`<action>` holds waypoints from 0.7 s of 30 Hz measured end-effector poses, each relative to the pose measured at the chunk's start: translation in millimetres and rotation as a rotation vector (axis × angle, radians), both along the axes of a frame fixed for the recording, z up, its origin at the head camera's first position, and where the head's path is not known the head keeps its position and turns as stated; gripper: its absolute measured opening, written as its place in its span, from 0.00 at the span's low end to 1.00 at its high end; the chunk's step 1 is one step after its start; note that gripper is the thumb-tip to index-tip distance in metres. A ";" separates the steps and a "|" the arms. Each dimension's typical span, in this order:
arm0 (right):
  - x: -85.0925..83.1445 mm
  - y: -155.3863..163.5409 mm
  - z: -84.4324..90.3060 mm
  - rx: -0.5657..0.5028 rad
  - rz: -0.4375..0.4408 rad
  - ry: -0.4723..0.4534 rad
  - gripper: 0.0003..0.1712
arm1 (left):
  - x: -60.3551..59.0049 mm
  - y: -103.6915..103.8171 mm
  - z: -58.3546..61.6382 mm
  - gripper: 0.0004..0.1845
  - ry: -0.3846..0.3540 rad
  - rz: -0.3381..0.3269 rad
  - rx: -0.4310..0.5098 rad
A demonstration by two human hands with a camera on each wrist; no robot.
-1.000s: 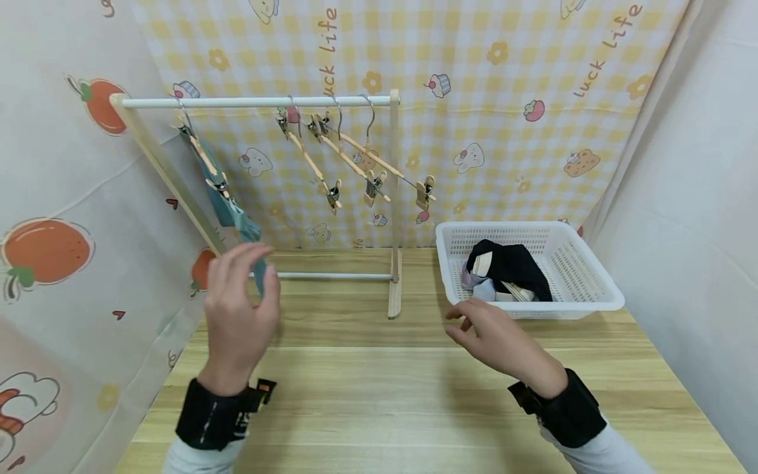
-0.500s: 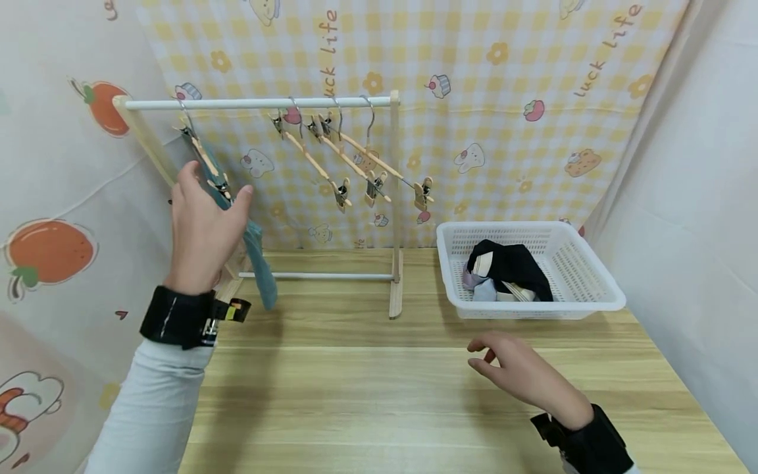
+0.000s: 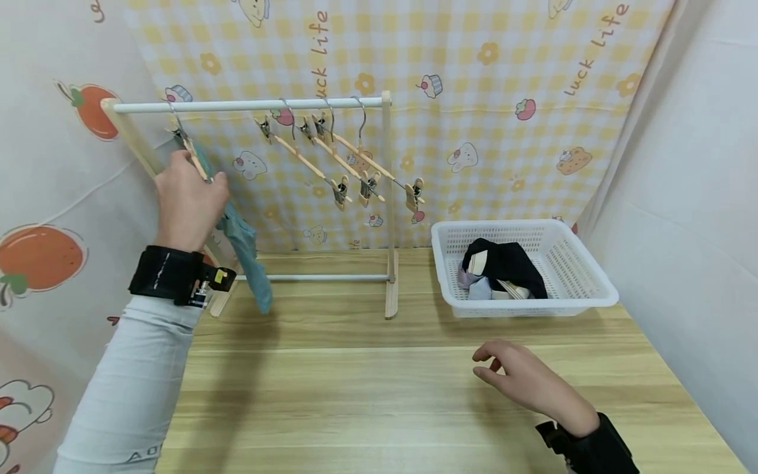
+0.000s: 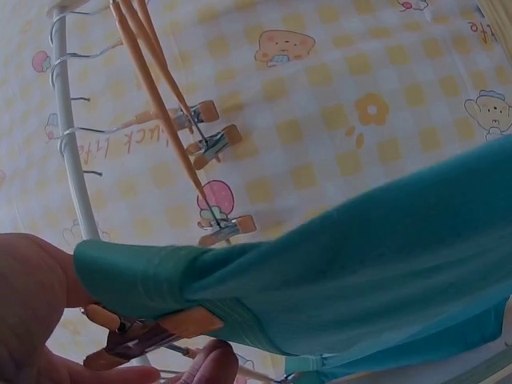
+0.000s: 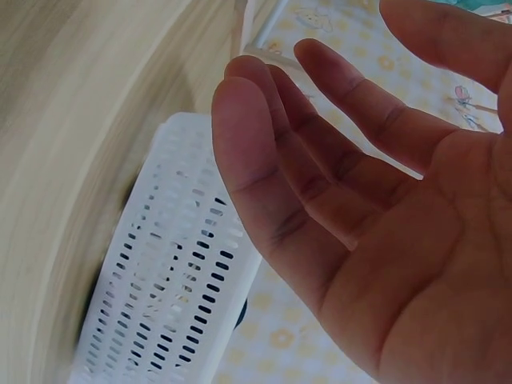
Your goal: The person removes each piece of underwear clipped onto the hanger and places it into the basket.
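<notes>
My left hand (image 3: 189,197) is raised to the left end of a small wooden clothes rack (image 3: 249,105) and grips the lower end of a wooden clip hanger (image 3: 192,153). A teal cloth (image 3: 245,257) hangs from that hanger down toward the rack's base. In the left wrist view my thumb and a fingertip (image 4: 210,364) sit at the hanger's clip (image 4: 148,334), which bites the edge of the teal cloth (image 4: 360,272). My right hand (image 3: 527,378) hovers low over the wooden table, holding nothing. Its fingers (image 5: 320,144) are spread and relaxed.
Three bare clip hangers (image 3: 331,158) hang on the rail to the right. A white slotted basket (image 3: 533,306) with dark and pale clothes (image 3: 503,263) stands at the back right of the table (image 3: 355,395). Printed curtains close off the back and left; a plain white wall stands on the right.
My left hand rose from the table up to the hanger with the teal cloth and closed on it. My right hand drew back from the basket toward me.
</notes>
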State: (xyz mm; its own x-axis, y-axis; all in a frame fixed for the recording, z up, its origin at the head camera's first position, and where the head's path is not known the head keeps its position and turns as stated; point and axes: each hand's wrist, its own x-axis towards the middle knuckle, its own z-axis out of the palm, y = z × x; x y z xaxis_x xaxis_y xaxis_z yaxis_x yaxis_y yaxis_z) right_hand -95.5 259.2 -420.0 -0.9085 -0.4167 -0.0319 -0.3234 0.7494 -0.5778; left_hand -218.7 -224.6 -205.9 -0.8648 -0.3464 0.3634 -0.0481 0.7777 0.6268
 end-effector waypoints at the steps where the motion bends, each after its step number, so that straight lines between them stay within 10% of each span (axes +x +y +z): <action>1: 0.3 0.2 0.0 0.003 -0.006 -0.002 0.13 | 0.2 -1.1 0.9 0.36 -0.004 -0.005 -0.006; 21: 1.2 5.3 -1.3 0.014 -0.023 -0.020 0.13 | 5.0 -30.2 8.9 0.23 -0.077 0.040 -0.083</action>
